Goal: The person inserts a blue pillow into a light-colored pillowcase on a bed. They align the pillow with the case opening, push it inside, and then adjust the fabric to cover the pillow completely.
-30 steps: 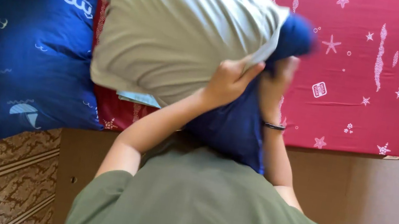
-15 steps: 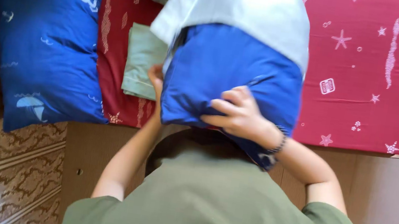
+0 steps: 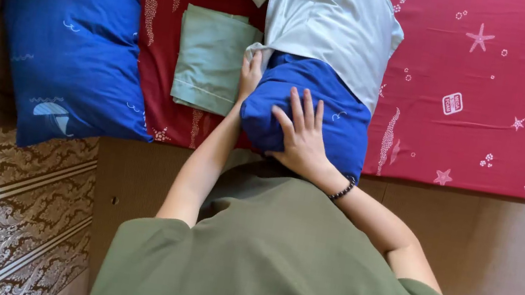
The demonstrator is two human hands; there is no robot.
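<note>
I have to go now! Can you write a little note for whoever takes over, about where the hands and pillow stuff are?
Left hand: grips the pale grey pillowcase at its open edge.
Right hand: flat on the blue pillow, pressing it.
Pillow lies on the red sheet; its far part is inside the case.
Left: the near end is not yet covered.
Beside it: folded green cloth, second blue pillow.

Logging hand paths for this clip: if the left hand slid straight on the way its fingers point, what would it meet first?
The left hand points up the bed beside the blue pillow; the pale grey pillowcase edge looks first in line, though depth is unclear.
</note>
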